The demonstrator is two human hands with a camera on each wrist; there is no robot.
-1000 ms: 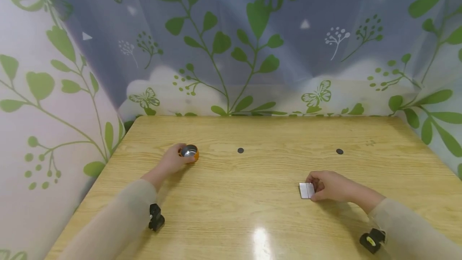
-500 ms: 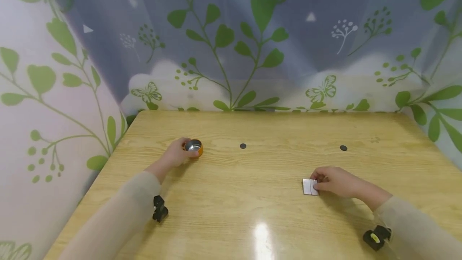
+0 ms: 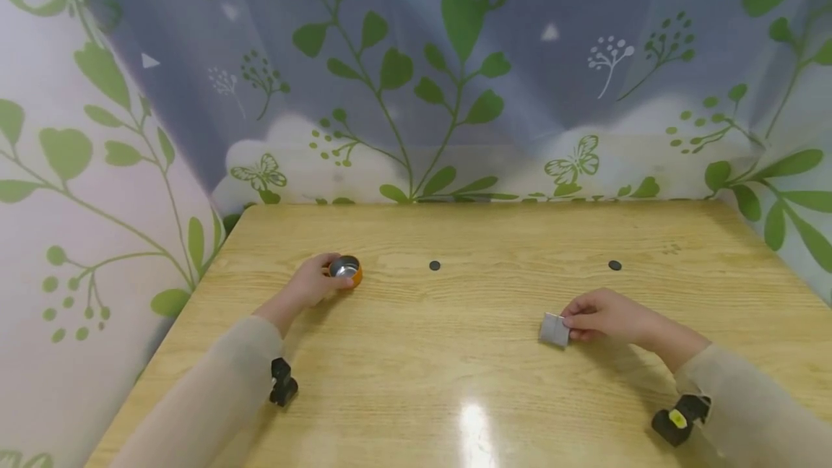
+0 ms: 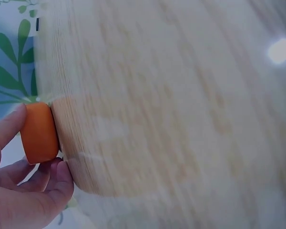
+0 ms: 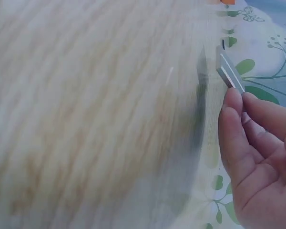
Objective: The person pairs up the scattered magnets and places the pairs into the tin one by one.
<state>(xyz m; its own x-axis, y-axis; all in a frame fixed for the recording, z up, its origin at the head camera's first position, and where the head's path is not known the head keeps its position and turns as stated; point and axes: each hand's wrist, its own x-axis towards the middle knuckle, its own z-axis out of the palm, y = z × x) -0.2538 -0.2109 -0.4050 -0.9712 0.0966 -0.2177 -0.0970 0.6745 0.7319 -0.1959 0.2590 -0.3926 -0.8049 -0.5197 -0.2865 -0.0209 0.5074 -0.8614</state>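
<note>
On the left of the table, my left hand [image 3: 310, 282] grips a small round orange bowl [image 3: 357, 279] with a shiny metal inside. Fingers and thumb curve round its side, and its mouth faces up in the head view. In the left wrist view the bowl's smooth orange wall [image 4: 40, 133] shows between thumb and fingers, close over the table. My right hand [image 3: 609, 317] pinches one edge of a small flat silver-grey square [image 3: 554, 331], which has a line across it. Seen from the right wrist, the thin square [image 5: 230, 70] stands tilted beyond the thumb and fingertips.
Two small black discs lie on the wooden table [image 3: 416, 352], one near the middle [image 3: 435, 265] and one farther right [image 3: 614, 265]. A leaf-patterned curtain [image 3: 403, 92] hangs along the back and sides. Black cameras are strapped at both wrists.
My right hand has raised and tilted the silver-grey square, which looked flatter before. The left hand keeps its hold on the bowl with little movement. The head view has shifted slightly.
</note>
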